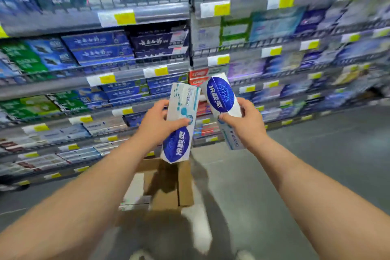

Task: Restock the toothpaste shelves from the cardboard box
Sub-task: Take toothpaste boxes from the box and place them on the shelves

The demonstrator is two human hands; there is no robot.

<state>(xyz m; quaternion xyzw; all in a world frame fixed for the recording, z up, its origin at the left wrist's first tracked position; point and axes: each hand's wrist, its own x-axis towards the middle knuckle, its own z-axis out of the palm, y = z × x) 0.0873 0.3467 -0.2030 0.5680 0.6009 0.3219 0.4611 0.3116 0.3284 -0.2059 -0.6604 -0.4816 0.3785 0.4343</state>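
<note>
My left hand (158,122) grips a white toothpaste carton with a blue oval (181,112), held upright with its blue end down. My right hand (244,124) grips a second white and blue toothpaste carton (221,95), tilted with its blue oval up. The two cartons almost touch at chest height in front of the shelves (130,110). Below them on the floor stands the open cardboard box (185,181), with a few white cartons showing inside at its left.
Wire-fronted shelves packed with blue, green and white toothpaste boxes and yellow price tags (125,18) fill the left and back. Red cartons (197,76) sit behind the held ones. Grey concrete floor (295,154) stretches to the right. My white shoes (198,228) stand beside the box.
</note>
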